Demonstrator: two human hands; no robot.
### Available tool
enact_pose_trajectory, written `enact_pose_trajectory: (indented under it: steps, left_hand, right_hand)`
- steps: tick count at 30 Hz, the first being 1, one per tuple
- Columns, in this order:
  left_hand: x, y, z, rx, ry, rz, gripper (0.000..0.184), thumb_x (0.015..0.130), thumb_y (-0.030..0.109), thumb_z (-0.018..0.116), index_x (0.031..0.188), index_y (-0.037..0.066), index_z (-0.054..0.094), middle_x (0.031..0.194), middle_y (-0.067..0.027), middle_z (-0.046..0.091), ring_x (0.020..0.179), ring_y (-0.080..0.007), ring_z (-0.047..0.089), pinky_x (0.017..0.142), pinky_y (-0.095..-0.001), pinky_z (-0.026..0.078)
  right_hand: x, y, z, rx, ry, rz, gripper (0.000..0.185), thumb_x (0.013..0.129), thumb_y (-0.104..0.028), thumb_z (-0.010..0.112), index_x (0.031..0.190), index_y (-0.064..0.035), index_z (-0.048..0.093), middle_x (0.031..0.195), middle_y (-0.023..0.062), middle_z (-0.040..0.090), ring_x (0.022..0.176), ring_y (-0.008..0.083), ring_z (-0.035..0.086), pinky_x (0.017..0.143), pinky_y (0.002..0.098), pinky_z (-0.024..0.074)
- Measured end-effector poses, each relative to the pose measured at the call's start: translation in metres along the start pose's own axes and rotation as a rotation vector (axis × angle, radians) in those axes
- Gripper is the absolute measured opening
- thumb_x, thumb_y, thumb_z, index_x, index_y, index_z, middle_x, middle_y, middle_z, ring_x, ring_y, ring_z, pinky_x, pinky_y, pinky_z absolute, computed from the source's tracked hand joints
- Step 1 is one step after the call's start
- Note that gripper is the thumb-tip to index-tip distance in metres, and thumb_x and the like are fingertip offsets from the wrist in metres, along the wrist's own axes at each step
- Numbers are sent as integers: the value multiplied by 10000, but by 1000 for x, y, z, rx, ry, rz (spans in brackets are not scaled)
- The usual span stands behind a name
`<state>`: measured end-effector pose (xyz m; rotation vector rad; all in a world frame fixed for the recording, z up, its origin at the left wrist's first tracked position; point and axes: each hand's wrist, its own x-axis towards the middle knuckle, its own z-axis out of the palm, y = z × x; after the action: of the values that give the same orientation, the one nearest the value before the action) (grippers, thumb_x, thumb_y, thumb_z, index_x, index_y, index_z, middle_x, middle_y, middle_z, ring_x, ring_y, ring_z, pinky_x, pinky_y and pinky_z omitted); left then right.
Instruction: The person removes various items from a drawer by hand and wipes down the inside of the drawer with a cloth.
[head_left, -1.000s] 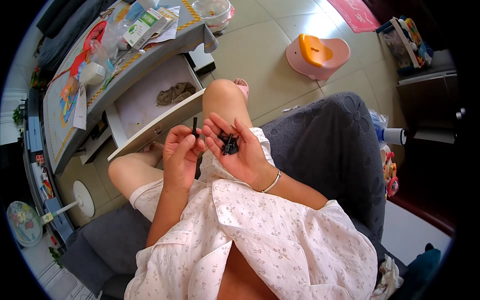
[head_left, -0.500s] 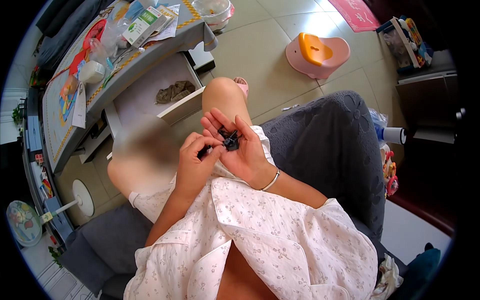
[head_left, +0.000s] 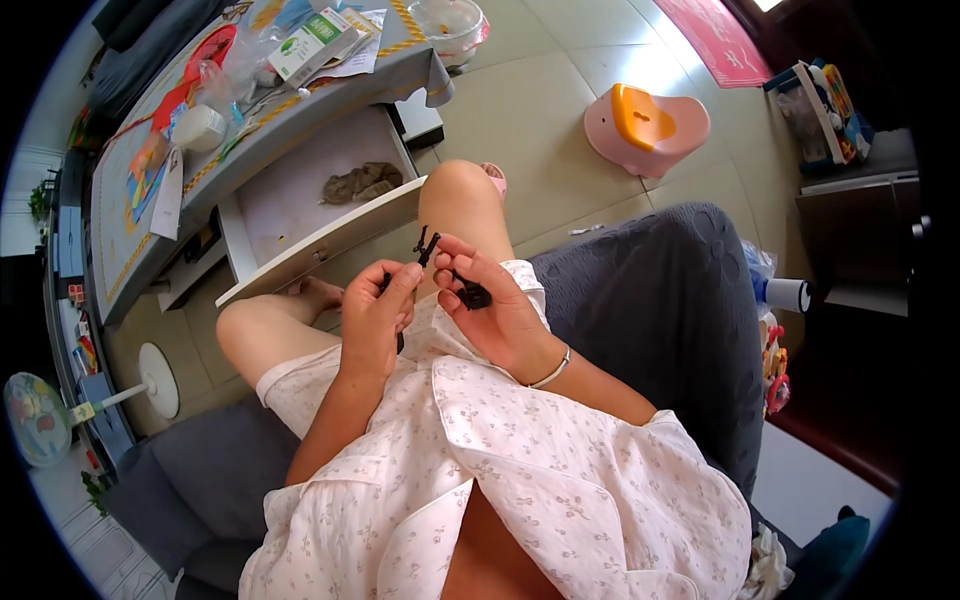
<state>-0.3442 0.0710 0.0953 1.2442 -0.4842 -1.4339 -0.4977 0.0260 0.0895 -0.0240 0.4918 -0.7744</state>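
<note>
Between the thumb and fingers of my left hand (head_left: pixel 375 312) is a small, thin black piece (head_left: pixel 428 247) with short side prongs. Its upper end rises near the fingertips of the other hand. More dark bits show beside and below the left fingers. My right hand (head_left: pixel 497 305), with a bracelet (head_left: pixel 553 370) at its wrist, is curled round a dark cluster of small black pieces (head_left: pixel 470 292) in the palm. What kind of pieces they are I cannot make out. Both hands are above my lap, close together.
Ahead to the left, an open drawer (head_left: pixel 290 200) holds a crumpled brown cloth (head_left: pixel 362 184). The table (head_left: pixel 120 235) above carries boxes, bags and a white jar (head_left: pixel 198 128). A pink and orange potty (head_left: pixel 648 128) stands on the floor. A grey sofa arm (head_left: pixel 640 280) is at my right.
My left hand has drawn a black piece up and away from the right palm. The right hand's fingers have curled in from a flatter, open palm. The view has shifted slightly.
</note>
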Motion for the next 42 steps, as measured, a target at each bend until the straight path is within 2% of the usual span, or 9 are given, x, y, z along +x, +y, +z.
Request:
enact_pose_trajectory:
  steps: [6,8,12,14,18,28,32,40,42]
  left_hand:
    - [0,-3,0,109,60,20,122,874,138,694,829,51,621,598,69,445,480,-6,337,436,-186,251]
    - [3,-8,-4,555,66,453,127,866,144,706,822,52,630,634,59,464,529,-16,383,468,-190,297]
    - [-4,4,2,633,22,434,104,884,112,671,872,31,607,693,50,484,606,-39,430,545,-192,345]
    - [-4,4,-3,67,-69,-58,137,909,138,639,973,21,603,771,33,510,662,-61,464,591,-207,380]
    - [3,2,-5,-211,-161,-46,237,965,184,538,1126,11,562,918,-19,542,712,-111,517,622,-250,431]
    - [8,-5,-9,-302,-133,21,236,992,171,493,1149,10,564,1002,-73,627,867,-150,609,796,-303,517]
    - [7,-6,-9,-338,-113,15,259,1004,196,480,1140,-6,567,1035,-116,640,901,-173,628,848,-327,530]
    - [3,0,-2,-349,-92,-33,263,1006,189,473,1144,-20,553,1088,-142,632,969,-224,638,940,-390,520]
    - [4,-3,-4,-379,-121,-43,230,980,132,517,1148,-22,546,1091,-134,631,1005,-224,635,963,-393,515]
  right_hand:
    - [5,4,-1,-175,-38,-43,223,909,-122,652,1108,-23,638,809,-14,595,700,57,511,625,209,406]
    - [7,4,-1,-211,-29,-60,208,913,-131,649,1092,-24,649,803,-17,594,695,56,508,621,209,405]
    - [10,6,-1,-223,19,-128,172,920,-147,644,1045,-30,666,784,-20,592,681,62,509,609,199,402]
    - [13,3,0,-203,44,-114,160,922,-148,641,1032,-35,667,784,-16,595,679,66,514,605,197,403]
    - [13,-2,-1,-202,61,-103,119,932,-162,627,975,-59,668,788,-8,609,677,73,537,569,195,406]
    - [14,1,-6,-215,-1,-105,189,941,-137,604,1069,-11,660,820,23,624,675,88,552,540,193,408]
    - [12,1,-6,-229,-10,-100,170,944,-149,604,1047,-25,660,809,13,631,695,79,572,562,196,423]
    - [17,1,-16,-484,21,-301,167,914,-114,648,1030,2,679,810,6,644,593,21,456,500,163,323]
    - [16,2,-15,-512,35,-308,158,909,-104,652,1025,-2,684,798,-3,638,588,15,444,495,163,317]
